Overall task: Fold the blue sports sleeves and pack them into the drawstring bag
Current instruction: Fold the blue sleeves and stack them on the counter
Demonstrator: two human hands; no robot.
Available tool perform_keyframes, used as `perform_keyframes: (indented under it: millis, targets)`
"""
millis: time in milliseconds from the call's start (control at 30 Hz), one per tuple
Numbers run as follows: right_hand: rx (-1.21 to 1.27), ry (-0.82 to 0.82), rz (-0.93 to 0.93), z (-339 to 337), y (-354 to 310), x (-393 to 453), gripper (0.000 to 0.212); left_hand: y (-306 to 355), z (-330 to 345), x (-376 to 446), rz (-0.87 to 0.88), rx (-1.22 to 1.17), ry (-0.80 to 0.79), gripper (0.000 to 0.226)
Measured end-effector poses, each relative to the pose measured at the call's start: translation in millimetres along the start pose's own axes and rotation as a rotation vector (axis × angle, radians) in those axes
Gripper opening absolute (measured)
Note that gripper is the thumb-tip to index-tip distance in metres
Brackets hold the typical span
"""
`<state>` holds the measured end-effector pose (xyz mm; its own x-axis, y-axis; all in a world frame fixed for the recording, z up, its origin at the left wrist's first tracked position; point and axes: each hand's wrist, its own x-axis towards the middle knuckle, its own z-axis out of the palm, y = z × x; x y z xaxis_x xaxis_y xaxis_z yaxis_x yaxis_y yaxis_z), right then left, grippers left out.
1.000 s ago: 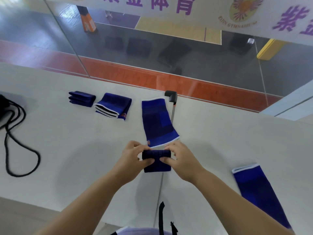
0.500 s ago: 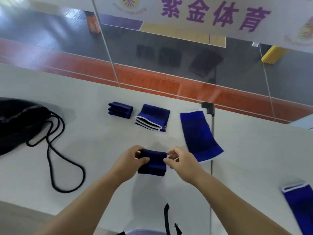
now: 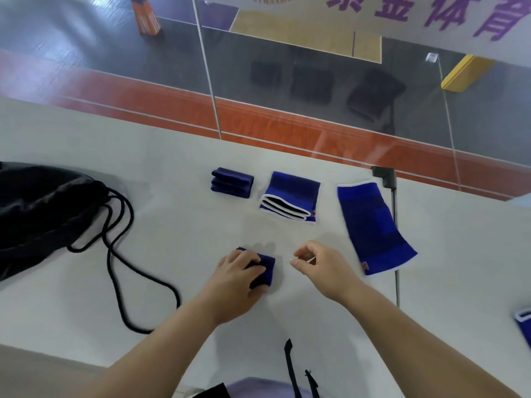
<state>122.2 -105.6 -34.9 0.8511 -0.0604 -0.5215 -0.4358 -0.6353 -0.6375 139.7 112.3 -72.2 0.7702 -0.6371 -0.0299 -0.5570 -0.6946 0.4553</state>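
Sleeve stock lies across a white table (image 3: 178,231). The left hand (image 3: 240,278) closes over a small folded dark-blue sleeve (image 3: 264,270) at the centre of the table, fingers curled across its top and thumb at its near edge, pressing it to the surface. The right hand (image 3: 319,267) hovers just at 3 o'clock of it, fingers loosely curled, thumb near forefinger, gripping nothing. At 12 o'clock sit a compact dark folded stack (image 3: 232,183) and, to its right, a folded white-trimmed sleeve (image 3: 290,196) with layered edges facing the person. At 2 o'clock an unfolded bright-blue sleeve (image 3: 373,226) lies flat, white-edged at both ends. Another sleeve (image 3: 523,326) is cut off at 4 o'clock. The black drawstring bag (image 3: 43,211) rests at 9 o'clock, its cord (image 3: 120,271) looping toward the near edge.
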Motion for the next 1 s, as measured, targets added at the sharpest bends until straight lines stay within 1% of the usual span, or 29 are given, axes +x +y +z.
perform_keyframes:
  millis: [100,167,233,333,433,533,667,867,933,1000]
  targets:
    - [0.007,0.014,0.009,-0.3,-1.5,1.4,0.02,-7.3,3.6,-1.9,0.06,0.05,-0.009,0.038]
    - [0.009,0.018,0.012,0.5,-2.7,3.1,0.02,-15.9,2.6,-1.3,0.05,0.11,0.016,0.037]
    - [0.022,0.026,0.019,1.7,-4.9,4.6,0.019,-26.8,1.4,0.1,-0.005,0.125,0.047,0.037]
    - [0.047,0.039,0.024,2.9,-10.4,7.5,0.017,-43.1,-5.4,6.5,-0.089,0.161,0.046,0.039]
    - [0.043,0.05,0.018,1.7,-16.2,9.1,0.014,-55.0,-14.5,19.9,-0.154,0.176,0.043,0.028]
    - [0.022,0.068,0.007,-2.2,-20.6,9.8,0.015,-62.9,-20.8,34.8,-0.205,0.156,0.045,0.038]
    - [0.004,0.099,0.013,-9.2,-24.5,8.3,0.016,-69.4,-24.8,51.1,-0.199,0.137,0.08,0.037]
    - [-0.044,0.1,0.022,-13.6,-23.4,1.7,0.016,-72.2,-22.0,56.9,-0.17,0.164,0.099,0.038]
    - [-0.064,0.086,0.015,-13.9,-23.3,-0.5,0.017,-67.6,-26.4,56.1,-0.178,0.165,0.104,0.034]
    - [-0.085,0.062,0.006,-15.3,-23.8,-3.4,0.018,-60.6,-33.2,55.3,-0.196,0.152,0.112,0.026]
